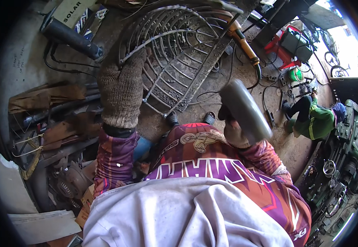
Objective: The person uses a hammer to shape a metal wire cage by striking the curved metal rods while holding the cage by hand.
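Curved metal grille (174,53) lying on the concrete floor (228,88), rim gripped at its near-left edge. Left hand (121,88), in knit glove, clamping around that rim, probably steadying it. Right hand (233,131) closing on a grey blurred tool (244,109), raised beside the grille. Yellow-handled grinder (240,37) resting beyond the right hand. Another person (316,119) crouching far right.

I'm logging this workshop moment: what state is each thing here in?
Left hand: gloved, gripping the rim of the metal grille.
Metal grille: curved bars, propped at a tilt on the floor.
Right hand: closed around a blurred grey tool.
Grey tool: raised off the floor, motion-blurred.
Yellow grinder: lying unheld beside the grille, cord attached.
Person in green: crouched on the floor.
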### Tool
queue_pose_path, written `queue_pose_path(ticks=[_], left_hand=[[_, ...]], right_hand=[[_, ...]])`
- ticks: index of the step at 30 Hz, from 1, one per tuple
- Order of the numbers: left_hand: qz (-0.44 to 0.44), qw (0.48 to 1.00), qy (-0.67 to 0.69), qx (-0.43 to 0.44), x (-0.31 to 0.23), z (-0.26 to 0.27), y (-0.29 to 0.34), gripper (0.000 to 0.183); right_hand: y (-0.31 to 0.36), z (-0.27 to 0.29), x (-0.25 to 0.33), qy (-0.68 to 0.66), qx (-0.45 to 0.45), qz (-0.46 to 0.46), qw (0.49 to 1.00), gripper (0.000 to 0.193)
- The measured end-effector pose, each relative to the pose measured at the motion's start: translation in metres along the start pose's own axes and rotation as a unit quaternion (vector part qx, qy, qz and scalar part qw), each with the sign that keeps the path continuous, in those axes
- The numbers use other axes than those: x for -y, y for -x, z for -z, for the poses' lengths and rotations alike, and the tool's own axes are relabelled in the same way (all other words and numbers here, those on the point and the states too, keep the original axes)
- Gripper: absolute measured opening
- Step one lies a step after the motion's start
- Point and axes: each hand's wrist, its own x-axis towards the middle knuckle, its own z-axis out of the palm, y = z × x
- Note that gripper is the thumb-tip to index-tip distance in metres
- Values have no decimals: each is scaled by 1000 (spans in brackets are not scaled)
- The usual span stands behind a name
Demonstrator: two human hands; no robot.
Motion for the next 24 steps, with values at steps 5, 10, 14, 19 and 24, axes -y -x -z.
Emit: queue_pose_path(ticks=[5,10,14,19,24], left_hand=[[-20,998,44,-29,-12,-7,7,32],[-116,992,-40,-26,-13,-8,6,32],[-30,999,-39,-12,-13,2,9,36],[-33,996,70,-52,-28,-8,11,38],[-62,996,-32,-60,-26,-4,6,37]], right_hand=[[1,-16,-3,152,-3,-72,986,26],[15,-23,-18,106,-49,-50,992,39],[8,-4,8,-4,-31,40,999,42],[-1,-15,-15,222,-1,-137,965,32],[18,-16,-15,101,-60,-23,993,37]])
